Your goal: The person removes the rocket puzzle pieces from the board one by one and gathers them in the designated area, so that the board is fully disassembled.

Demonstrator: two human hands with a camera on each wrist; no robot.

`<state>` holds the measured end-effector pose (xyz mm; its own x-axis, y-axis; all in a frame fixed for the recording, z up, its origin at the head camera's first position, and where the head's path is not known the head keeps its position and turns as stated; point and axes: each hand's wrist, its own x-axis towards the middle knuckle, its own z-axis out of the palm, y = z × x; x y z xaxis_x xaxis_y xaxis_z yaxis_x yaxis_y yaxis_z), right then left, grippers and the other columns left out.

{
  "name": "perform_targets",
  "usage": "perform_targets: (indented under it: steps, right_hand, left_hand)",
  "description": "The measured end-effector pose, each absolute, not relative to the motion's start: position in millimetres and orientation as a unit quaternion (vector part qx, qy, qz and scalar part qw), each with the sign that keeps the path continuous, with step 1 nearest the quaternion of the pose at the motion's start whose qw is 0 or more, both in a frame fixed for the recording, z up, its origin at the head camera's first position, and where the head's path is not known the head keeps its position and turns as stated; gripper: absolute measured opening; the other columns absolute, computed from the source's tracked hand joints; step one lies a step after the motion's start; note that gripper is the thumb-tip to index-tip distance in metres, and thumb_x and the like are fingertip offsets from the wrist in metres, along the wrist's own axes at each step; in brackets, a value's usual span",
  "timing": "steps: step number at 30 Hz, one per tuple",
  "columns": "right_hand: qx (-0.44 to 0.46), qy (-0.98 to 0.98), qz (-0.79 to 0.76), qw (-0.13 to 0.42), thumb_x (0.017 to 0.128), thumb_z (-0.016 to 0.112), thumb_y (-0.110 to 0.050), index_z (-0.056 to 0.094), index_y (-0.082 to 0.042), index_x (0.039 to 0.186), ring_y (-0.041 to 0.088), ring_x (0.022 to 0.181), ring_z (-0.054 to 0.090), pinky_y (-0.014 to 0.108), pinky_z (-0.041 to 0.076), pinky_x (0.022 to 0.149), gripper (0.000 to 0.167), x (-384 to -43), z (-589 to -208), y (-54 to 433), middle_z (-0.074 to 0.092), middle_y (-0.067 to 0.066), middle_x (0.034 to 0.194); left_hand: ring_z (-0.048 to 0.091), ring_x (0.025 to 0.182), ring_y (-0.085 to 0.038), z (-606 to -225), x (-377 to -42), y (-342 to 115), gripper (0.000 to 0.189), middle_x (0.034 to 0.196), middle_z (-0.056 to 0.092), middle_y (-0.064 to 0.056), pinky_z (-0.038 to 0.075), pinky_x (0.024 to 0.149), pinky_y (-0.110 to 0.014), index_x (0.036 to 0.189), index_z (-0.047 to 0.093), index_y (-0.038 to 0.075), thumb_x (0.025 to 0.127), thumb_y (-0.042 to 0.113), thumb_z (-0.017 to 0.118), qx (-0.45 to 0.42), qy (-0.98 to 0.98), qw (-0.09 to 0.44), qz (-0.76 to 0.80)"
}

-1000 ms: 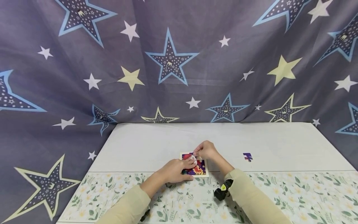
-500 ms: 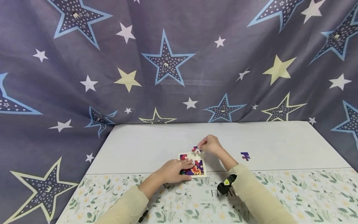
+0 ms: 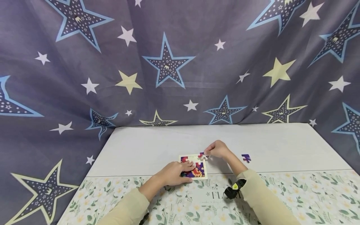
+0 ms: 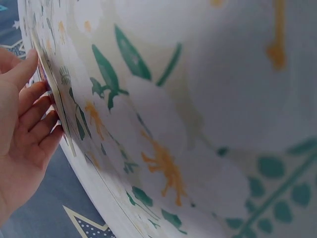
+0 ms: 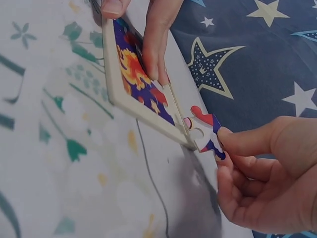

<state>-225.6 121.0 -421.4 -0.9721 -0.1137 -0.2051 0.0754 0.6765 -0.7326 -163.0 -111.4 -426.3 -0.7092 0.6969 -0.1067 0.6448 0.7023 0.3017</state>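
Note:
A small square jigsaw puzzle board (image 3: 199, 179) with a cream frame and a red, purple and orange picture lies near the table's middle. My left hand (image 3: 175, 173) rests on its left part, fingers extended over the picture and thumb by the near edge. In the left wrist view this hand (image 4: 22, 114) partly hides the board. Between thumb and fingertips, my right hand (image 3: 217, 149) pinches a red, white and purple puzzle piece (image 5: 207, 131). The piece is tilted at the board's far right corner. A pale gap shows in the picture's upper part.
Another purple puzzle piece (image 3: 246, 157) lies apart on the white tabletop (image 3: 281, 147), to the right. A floral cloth (image 3: 295, 193) covers the near side. Behind the table hangs a grey curtain (image 3: 180, 106) with stars.
My right hand has lifted the puzzle piece out of the board's upper part, then brought it right and down to the far right corner. My left hand stays on the board.

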Motion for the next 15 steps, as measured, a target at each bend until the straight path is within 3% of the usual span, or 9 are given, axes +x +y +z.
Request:
perform_targets:
  steps: [6,15]
  right_hand:
    - [0.01,0.892,-0.43,0.142,0.084,0.072,-0.012,0.074,-0.001,0.092,0.01,0.061,0.057,0.021,0.046,0.058,0.014,-223.5,-425.7,127.1,0.07,0.005,0.075]
    - [0.015,0.88,-0.458,0.128,0.084,0.072,-0.011,0.074,0.001,0.094,0.01,0.058,0.062,0.023,0.053,0.058,0.016,-219.7,-429.4,137.8,0.072,0.007,0.071]
  left_hand:
    - [0.047,0.136,-0.019,-426.9,-163.3,-112.1,0.058,0.148,0.047,-0.002,0.043,0.11,-0.042,0.139,0.051,0.017,0.09,0.046,0.062,0.367,0.916,0.102,0.127]
    - [0.047,0.137,-0.019,-427.4,-163.5,-112.9,0.058,0.148,0.047,-0.002,0.044,0.11,-0.043,0.14,0.05,0.017,0.091,0.046,0.061,0.37,0.914,0.103,0.131]
